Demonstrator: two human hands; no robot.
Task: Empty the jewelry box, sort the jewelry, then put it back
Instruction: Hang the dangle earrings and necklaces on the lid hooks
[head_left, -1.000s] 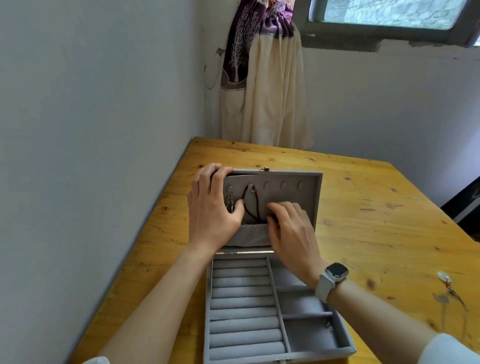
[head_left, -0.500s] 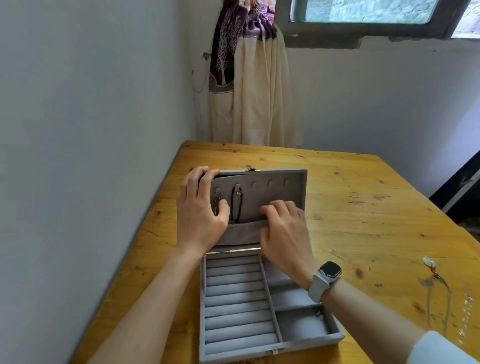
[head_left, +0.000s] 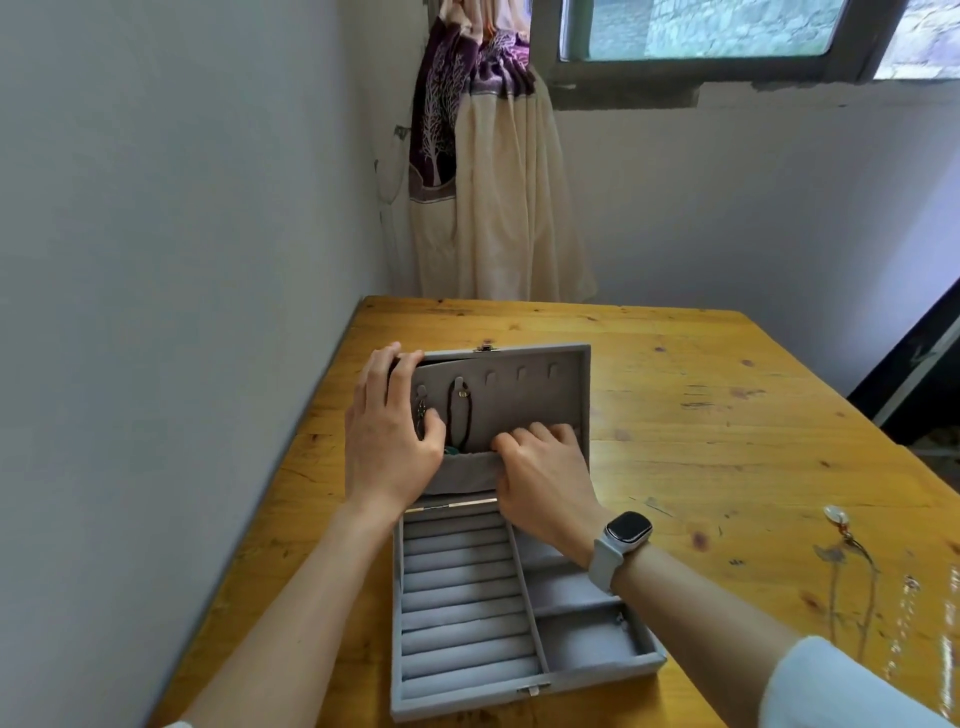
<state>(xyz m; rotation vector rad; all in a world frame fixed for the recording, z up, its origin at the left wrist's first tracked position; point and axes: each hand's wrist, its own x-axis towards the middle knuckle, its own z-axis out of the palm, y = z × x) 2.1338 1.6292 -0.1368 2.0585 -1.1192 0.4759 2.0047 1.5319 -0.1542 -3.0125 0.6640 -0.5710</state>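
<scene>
Standing open near the left edge of the wooden table (head_left: 727, 415), the grey jewelry box (head_left: 467, 613) has its lid (head_left: 524, 405) raised upright and its base running almost to the near table edge, so the tight side is the left, where a bare wall rises just beside the table, while a wide stretch of bare wood lies to the right and behind the lid. The left hand (head_left: 389, 441) grips the lid's upper left corner, fingers curled over the top rim and thumb pressed against the lining beside a small dangling piece (head_left: 422, 415). The right hand (head_left: 540, 467) rests with fingers curled over the edge of the fabric pocket (head_left: 467, 470) along the bottom of the lid; whether it pinches anything there cannot be told. Five hooks sit in a row in the lid; two of them carry something, the small piece on the first and a dark beaded strand (head_left: 460, 415) on the second, and three are bare. The base shows one block of padded ring rolls (head_left: 462, 597) on the left, roughly ten of them, and two open compartments visible on the right, the arm hiding whatever lies farther back. One grey-strapped smartwatch (head_left: 626, 535) is on the right wrist, its screen dark. Thin chains and a pendant (head_left: 852, 551) lie on the wood far right, too blurred to count. No writing can be read anywhere.
</scene>
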